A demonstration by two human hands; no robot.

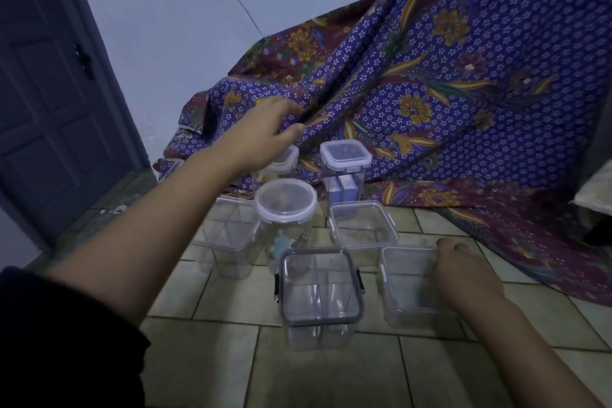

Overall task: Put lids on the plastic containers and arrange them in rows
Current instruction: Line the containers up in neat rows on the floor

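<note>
Tiled floor [331,374] backed by a draped cloth [463,76] carries the containers, grouped about a round jar [286,205]. Lids look fitted on the jar, the tall box [345,156] behind it and the dark-rimmed box [319,288] in front; the left box [228,235] beside it gapes, and rows aren't formed. All stand upright, mouths up. Right hand [463,272] grips the open box [407,291] right of the jar; left hand [268,136] curls at the cloth, hold unclear
</note>
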